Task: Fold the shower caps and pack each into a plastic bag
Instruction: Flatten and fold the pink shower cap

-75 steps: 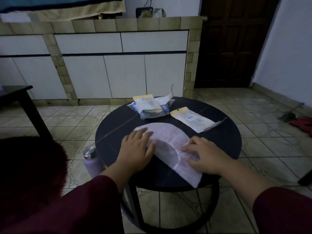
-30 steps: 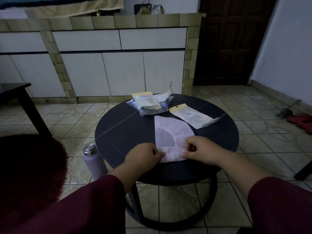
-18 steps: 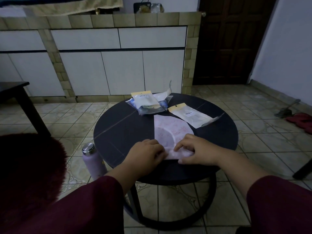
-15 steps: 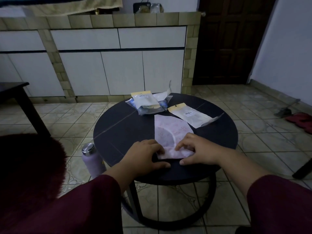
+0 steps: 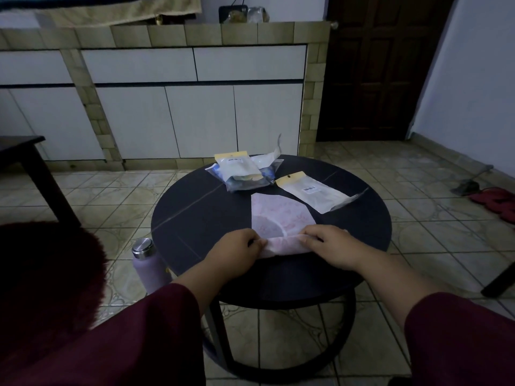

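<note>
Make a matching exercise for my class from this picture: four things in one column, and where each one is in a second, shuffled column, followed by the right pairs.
Things
1. shower cap
2. empty plastic bag
3. purple bottle
4. red slippers

Places
A. on the floor at the far right
B. on the floor beside the table's left edge
C. near edge gripped by the left hand and right hand
D. flat on the table, right of the filled bags

Pairs: 1-C, 2-D, 3-B, 4-A
</note>
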